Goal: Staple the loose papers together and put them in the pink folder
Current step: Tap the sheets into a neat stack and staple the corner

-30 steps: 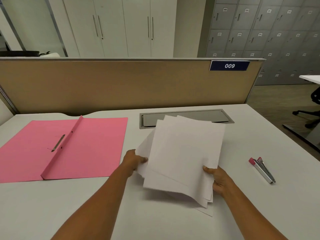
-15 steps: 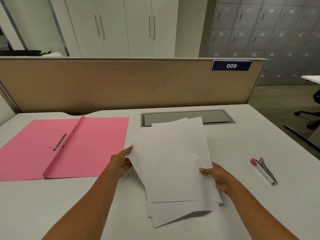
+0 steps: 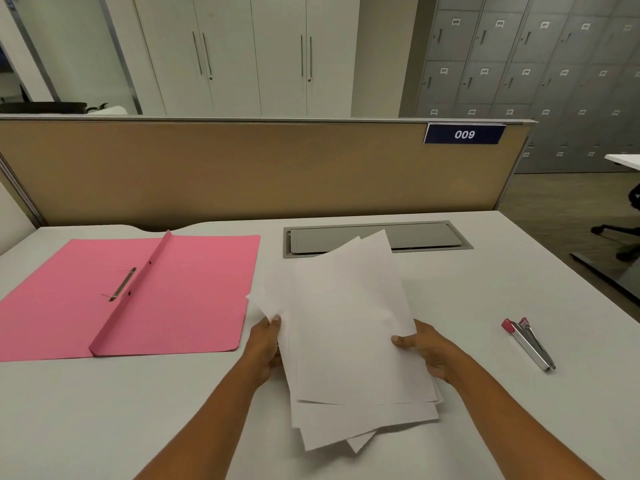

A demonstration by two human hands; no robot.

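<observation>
A loose, uneven stack of white papers [image 3: 346,334] is held over the middle of the desk, its sheets fanned out at the bottom. My left hand [image 3: 265,344] grips the stack's left edge, and my right hand [image 3: 427,351] grips its right edge with the thumb on top. The pink folder [image 3: 187,299] lies open and flat on the desk to the left, a metal fastener [image 3: 123,284] beside its spine. A stapler [image 3: 528,342], pink and silver, lies on the desk to the right, apart from both hands.
The white desk [image 3: 485,278] has a grey cable-tray lid [image 3: 426,235] set into it behind the papers. A tan partition [image 3: 242,168] with a "009" sign [image 3: 464,134] closes the far edge. An office chair base [image 3: 620,237] stands on the floor at right.
The papers have been turned from a tilted spread to a more upright stack and drawn together. Both hands shifted along the side edges.
</observation>
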